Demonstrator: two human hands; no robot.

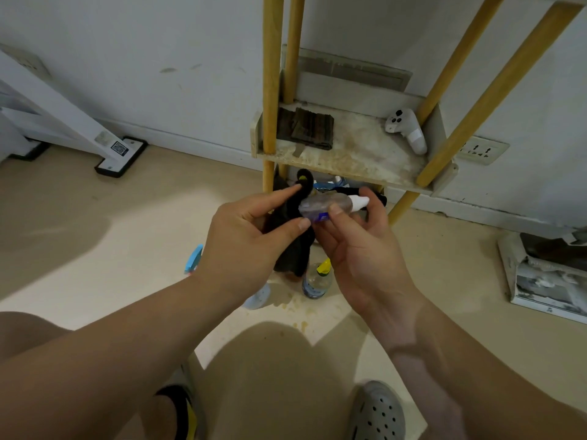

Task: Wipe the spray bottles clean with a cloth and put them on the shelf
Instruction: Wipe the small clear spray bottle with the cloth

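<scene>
My right hand (pixel 359 246) holds a small clear spray bottle (pixel 327 206) with a white cap, lying sideways in front of the shelf. Between thumb and fingers my left hand (pixel 251 236) pinches a black cloth (pixel 290 246), which touches the bottle's left end and hangs down. On the floor below stand a clear bottle with a yellow top (pixel 317 279), a pale bottle (pixel 259 296) partly hidden by my left wrist, and a blue sprayer (pixel 194 258) mostly hidden behind my left hand. The stained white shelf board (pixel 355 154) is just beyond my hands.
Yellow wooden posts (pixel 271 74) carry the shelf. On the board lie a dark folded cloth (pixel 306 128) and a white controller (pixel 408 128). A white stand base (pixel 122 155) sits at left, a framed picture (pixel 546 281) at right, a wall socket (pixel 481 150) behind.
</scene>
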